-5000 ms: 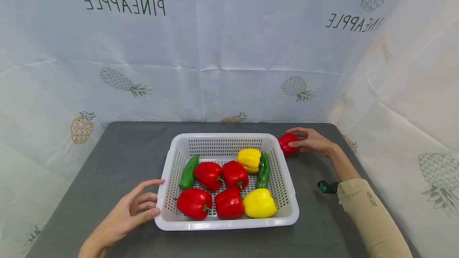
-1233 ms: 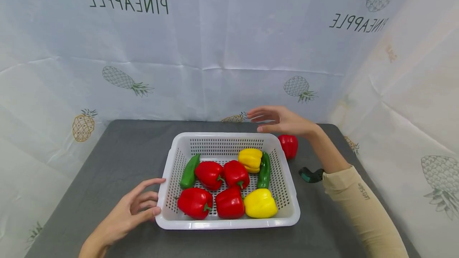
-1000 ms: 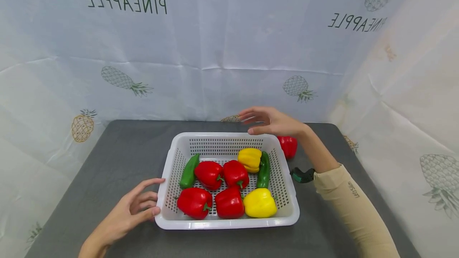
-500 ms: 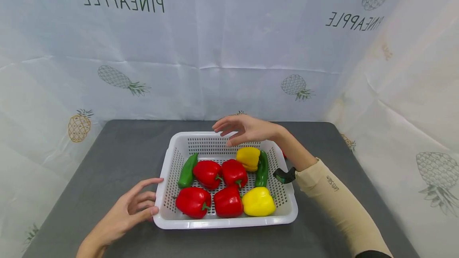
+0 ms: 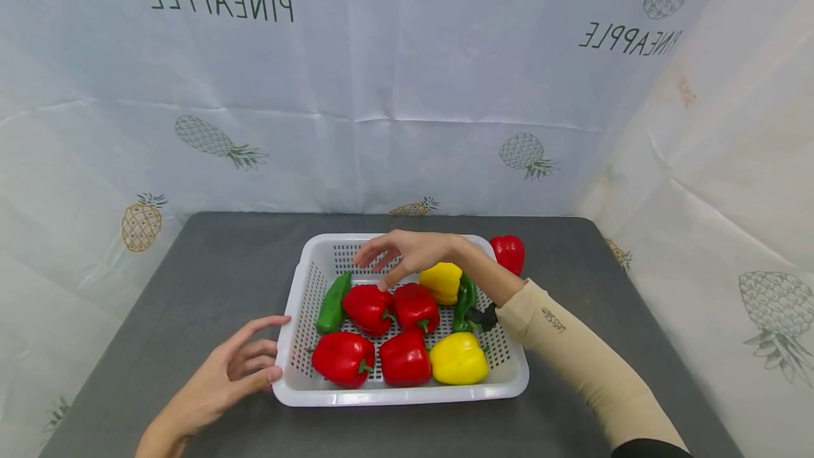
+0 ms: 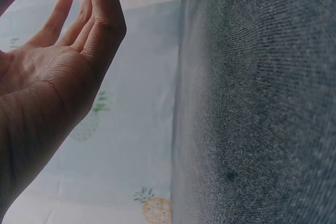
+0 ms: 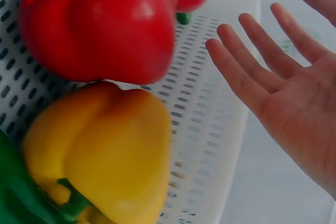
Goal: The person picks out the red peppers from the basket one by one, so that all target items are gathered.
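A white perforated basket (image 5: 400,397) holds several red bell peppers (image 5: 343,360), a bright yellow bell pepper (image 5: 459,359), a deeper yellow one (image 5: 441,283), and two long green vegetables, one on the left (image 5: 333,304) and one on the right (image 5: 466,302). My left hand (image 5: 222,373) has its index finger and thumb tips at the basket's left rim, the other fingers loosely bent. Over the back of the basket, my right hand (image 5: 410,251) holds nothing; its thumb tip overlaps the back-left red bell pepper (image 5: 367,311). The right wrist view shows that hand's fingers (image 7: 252,69) spread.
Outside the basket's back right corner, another red bell pepper (image 5: 508,253) rests on the dark grey table (image 5: 235,253). The right forearm crosses above the basket's right wall. A white pineapple-print sheet (image 5: 394,90) hangs behind and along the sides.
My right hand has left the red bell pepper outside the basket and moved left, then down over the basket's back. My left hand stays at the rim; the basket's contents look unchanged.
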`<state>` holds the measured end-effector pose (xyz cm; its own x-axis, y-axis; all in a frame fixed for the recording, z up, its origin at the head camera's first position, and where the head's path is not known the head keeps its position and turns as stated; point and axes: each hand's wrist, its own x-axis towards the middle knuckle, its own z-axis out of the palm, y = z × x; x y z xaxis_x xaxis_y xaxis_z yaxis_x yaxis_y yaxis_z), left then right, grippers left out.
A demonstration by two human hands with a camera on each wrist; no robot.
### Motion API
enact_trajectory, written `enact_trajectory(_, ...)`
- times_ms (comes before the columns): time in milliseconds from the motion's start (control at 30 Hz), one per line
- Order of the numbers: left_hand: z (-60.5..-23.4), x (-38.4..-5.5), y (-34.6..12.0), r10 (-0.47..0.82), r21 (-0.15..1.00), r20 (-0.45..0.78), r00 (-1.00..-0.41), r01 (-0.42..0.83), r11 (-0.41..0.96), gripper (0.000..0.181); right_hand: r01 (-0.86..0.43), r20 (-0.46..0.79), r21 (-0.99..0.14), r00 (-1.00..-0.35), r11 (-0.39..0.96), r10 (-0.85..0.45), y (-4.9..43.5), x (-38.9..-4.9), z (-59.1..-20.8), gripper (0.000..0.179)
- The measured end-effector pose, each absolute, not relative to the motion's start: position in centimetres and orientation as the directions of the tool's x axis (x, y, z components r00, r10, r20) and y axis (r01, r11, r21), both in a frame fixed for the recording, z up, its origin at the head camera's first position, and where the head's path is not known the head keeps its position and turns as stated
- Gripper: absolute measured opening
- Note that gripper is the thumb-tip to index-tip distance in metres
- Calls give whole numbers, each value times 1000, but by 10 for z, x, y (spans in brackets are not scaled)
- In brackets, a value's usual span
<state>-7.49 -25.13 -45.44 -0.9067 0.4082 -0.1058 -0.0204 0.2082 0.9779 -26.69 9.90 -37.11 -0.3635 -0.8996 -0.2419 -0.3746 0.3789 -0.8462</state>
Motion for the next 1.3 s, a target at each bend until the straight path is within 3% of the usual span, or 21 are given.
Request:
enact_trajectory(233,-454,-75,-251,407,977,-108,-907,-22,211,70,-322,-333,-838,-339,442,-880,94,-269,-383,73)
enact_trajectory(667,-454,-73,-252,426,983,-61,-903,19,181,66,-345,-417,-792,-299,504,-858,74,-267,-399,75)
enact_trajectory(967,-455,-74,-252,422,981,-70,-904,14,193,67,-283,-494,-769,-304,573,-814,74,-263,-405,78)
enact_trajectory(1300,-456,-73,-250,415,980,-67,-907,18,197,66,-298,-483,-764,-325,573,-813,78,-260,-405,74)
